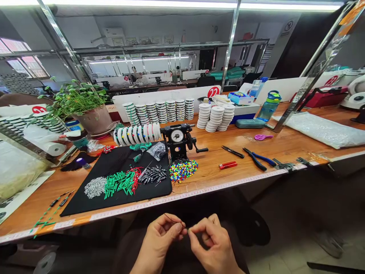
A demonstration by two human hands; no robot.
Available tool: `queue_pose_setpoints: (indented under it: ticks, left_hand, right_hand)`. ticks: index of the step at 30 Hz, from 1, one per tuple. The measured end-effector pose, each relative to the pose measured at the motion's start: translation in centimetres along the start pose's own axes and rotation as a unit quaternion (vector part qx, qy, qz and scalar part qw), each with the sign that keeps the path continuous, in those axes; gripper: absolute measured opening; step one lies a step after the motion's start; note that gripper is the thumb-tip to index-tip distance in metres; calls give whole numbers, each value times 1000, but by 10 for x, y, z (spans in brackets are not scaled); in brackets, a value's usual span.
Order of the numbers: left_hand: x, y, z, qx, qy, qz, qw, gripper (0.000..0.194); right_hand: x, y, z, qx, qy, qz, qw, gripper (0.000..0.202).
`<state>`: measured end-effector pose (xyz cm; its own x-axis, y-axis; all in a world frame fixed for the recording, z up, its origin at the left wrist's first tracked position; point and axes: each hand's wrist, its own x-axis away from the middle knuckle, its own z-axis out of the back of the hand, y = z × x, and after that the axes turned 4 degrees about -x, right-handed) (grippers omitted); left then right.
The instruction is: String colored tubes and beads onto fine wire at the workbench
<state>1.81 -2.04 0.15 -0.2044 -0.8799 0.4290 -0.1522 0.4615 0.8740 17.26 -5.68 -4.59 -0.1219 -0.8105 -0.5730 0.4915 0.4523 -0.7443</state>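
Head view: both hands work below the near edge of the workbench (256,179), over the lap. The left hand (162,236) pinches a thin dark thread (172,218) between thumb and forefinger; a short loop of it rises above the knuckles. The right hand (212,238) meets it fingertip to fingertip, thumb and forefinger pressed together on what appears to be the same thread's end; the other fingers are curled in. Whether a bead sits between the fingertips cannot be determined; it is too small to resolve.

Judged procedure for the step in hand:
1. Keep both pinches close to the working point, so that the thread stays short and stiff between them.
2. Hold the thread lightly taut. Slack is likely to let it twist or slip out of the pinch.
3. Keep the hands near the bench edge, so that a dropped piece is more likely to land within reach.

Supplies lie well apart from the hands, on the black mat (85,201): green tube beads (118,183), a heap of silver beads (95,187) and dark beads (154,175). The multicoloured round beads (183,170) lie just beside the mat, in front of the hand-crank winder (179,140). The scissors (233,152) and the pliers (258,158) lie further right on the bench.
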Motion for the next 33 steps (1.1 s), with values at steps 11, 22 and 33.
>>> queue_pose_setpoints:
  ticks: [11, 22, 33]
  left_hand:
    - [-4, -6, 2, -38, -4, -30, 999, 45]
    - [-4, -5, 3, -88, -4, -65, 994, 44]
    - [-4, -1, -1, -112, -1, -86, 990, 41]
  right_hand:
    - [-7, -5, 1, 22, -2, 25, 999, 18]
    - [-7, -6, -2, 31, 3, 37, 999, 18]
    - [-6, -5, -2, 29, 4, 39, 999, 18]
